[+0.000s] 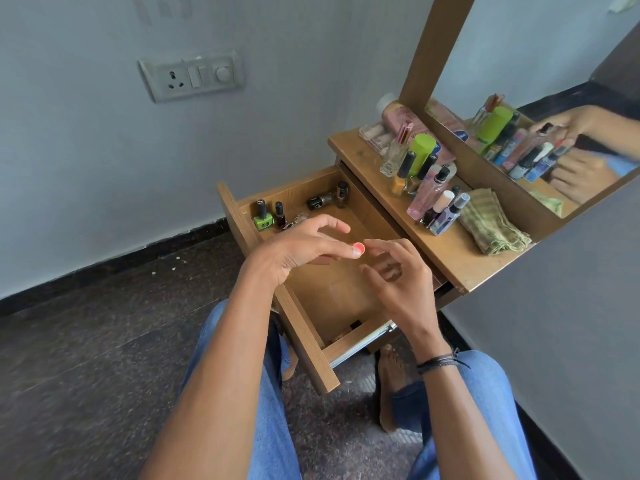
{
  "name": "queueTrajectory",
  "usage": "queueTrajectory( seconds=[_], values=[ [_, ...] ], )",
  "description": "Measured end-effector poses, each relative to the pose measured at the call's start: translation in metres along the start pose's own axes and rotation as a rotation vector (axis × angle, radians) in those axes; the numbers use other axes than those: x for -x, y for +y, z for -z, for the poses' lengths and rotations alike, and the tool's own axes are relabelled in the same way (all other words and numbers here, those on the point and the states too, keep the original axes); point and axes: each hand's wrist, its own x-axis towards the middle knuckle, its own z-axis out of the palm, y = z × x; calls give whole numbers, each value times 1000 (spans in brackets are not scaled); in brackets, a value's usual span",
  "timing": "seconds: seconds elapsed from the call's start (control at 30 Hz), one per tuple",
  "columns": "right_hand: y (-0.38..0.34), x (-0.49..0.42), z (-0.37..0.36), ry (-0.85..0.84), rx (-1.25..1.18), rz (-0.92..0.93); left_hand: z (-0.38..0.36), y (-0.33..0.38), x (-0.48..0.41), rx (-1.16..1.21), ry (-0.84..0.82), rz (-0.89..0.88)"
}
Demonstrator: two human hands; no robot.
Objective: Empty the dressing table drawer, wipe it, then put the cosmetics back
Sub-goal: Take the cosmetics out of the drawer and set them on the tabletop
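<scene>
Left hand (304, 244) pinches small red thing (358, 248) over drawer (332, 292); right hand (398, 275) at 3 o'clock, loose, empty, maybe to take it.

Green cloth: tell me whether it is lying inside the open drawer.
No, the green cloth lies folded on the tabletop beside the bottles, outside the open drawer.

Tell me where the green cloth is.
Head view, right side: the green cloth lies folded on the dressing table top, right of the bottle cluster, at the foot of the mirror.
</scene>
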Motion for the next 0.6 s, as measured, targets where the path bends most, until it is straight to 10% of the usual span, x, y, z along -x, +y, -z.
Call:
queueTrajectory(
  seconds=[0.37,0.6],
  values=[
    [4,-2,9,254,-88,-38,-14,7,2,113,-74,-75],
    [10,-5,32,614,-125,-158,-12,-12,-17,-540,359,24]
  ],
)
